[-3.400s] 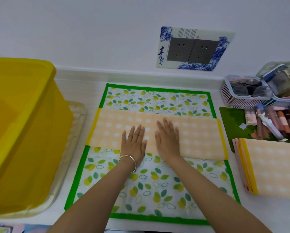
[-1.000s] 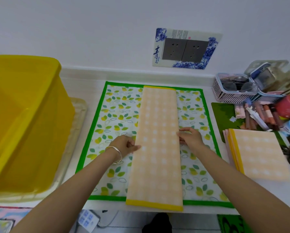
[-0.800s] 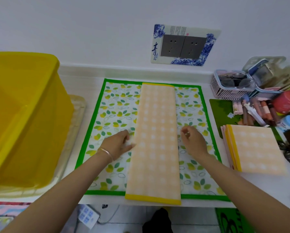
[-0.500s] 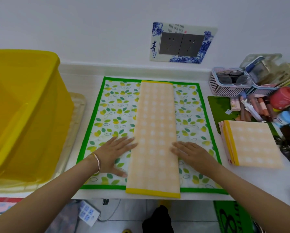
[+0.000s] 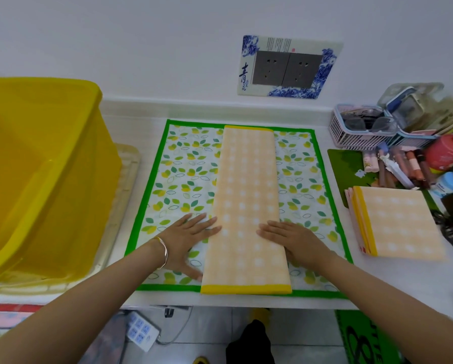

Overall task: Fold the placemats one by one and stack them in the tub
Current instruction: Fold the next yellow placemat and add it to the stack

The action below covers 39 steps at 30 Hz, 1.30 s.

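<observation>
Counter (image 5: 393, 279): white, along the wall; carries everything below.

Tub (image 5: 62, 206): yellow, translucent, at the left end, just beside the work area. No placemat shows in the part of its inside that is in view.

Leaf-print mat (image 5: 183, 185): green-bordered, flat, serving as the folding surface.

Orange checked placemat (image 5: 246, 200): folded to a long narrow strip, lying down the middle of the leaf-print mat, yellow hems at its far and near ends.

Waiting stack (image 5: 396, 224): more placemats, at the right, well apart from the tub.

Left hand (image 5: 188, 237): flat on the leaf-print mat, fingers (image 5: 209, 224) straight, spread, tips touching the strip's left edge. Holds nothing.

Right hand (image 5: 293, 240): flat, fingers straight, tips on the strip's right edge. Holds nothing.

Step, as judged: lengthwise fold being squared and pressed. Next move likely calls for pinching one hemmed end, folding it across to the other, then carrying the packet left into the tub.
</observation>
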Each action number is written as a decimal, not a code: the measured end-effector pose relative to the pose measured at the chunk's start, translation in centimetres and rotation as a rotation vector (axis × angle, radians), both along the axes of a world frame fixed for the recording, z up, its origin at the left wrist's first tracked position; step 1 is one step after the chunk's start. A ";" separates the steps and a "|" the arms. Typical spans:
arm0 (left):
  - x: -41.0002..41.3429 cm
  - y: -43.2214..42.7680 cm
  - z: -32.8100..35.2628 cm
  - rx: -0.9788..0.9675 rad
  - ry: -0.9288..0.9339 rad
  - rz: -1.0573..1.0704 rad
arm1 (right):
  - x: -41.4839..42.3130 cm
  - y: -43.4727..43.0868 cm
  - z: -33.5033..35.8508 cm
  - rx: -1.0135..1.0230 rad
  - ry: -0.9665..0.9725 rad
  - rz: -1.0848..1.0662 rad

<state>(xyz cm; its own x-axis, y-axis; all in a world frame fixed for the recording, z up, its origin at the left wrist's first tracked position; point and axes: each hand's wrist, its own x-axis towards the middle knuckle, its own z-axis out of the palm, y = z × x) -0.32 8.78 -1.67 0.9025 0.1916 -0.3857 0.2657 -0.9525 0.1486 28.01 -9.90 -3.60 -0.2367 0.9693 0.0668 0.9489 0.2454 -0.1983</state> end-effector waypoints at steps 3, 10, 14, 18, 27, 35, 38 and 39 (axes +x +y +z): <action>0.0 0.2 -0.2 -0.038 -0.035 0.030 | -0.4 0.4 1.0 0.034 0.191 -0.112; 1.4 -1.1 0.5 -0.285 -0.471 0.440 | -1.4 1.5 2.1 -0.089 0.604 -0.608; 3.3 -1.3 -0.2 -0.375 -0.651 0.759 | -1.8 2.7 1.7 -0.021 0.836 -0.756; 5.2 -1.0 -0.4 -0.536 -0.741 1.071 | -1.9 3.6 1.3 0.054 0.932 -0.913; 7.3 -0.4 0.0 -0.437 -0.578 1.165 | -1.9 4.9 0.6 0.093 0.829 -1.052; 9.1 -1.4 0.1 -0.018 -0.456 0.731 | -2.4 5.3 0.6 0.122 0.741 -1.060; 10.2 -1.7 -0.8 0.013 -0.299 0.535 | -2.6 5.3 0.8 0.126 0.699 -1.072; 10.4 -1.8 -1.3 0.024 -0.255 0.521 | -2.8 5.4 0.9 0.129 0.689 -1.082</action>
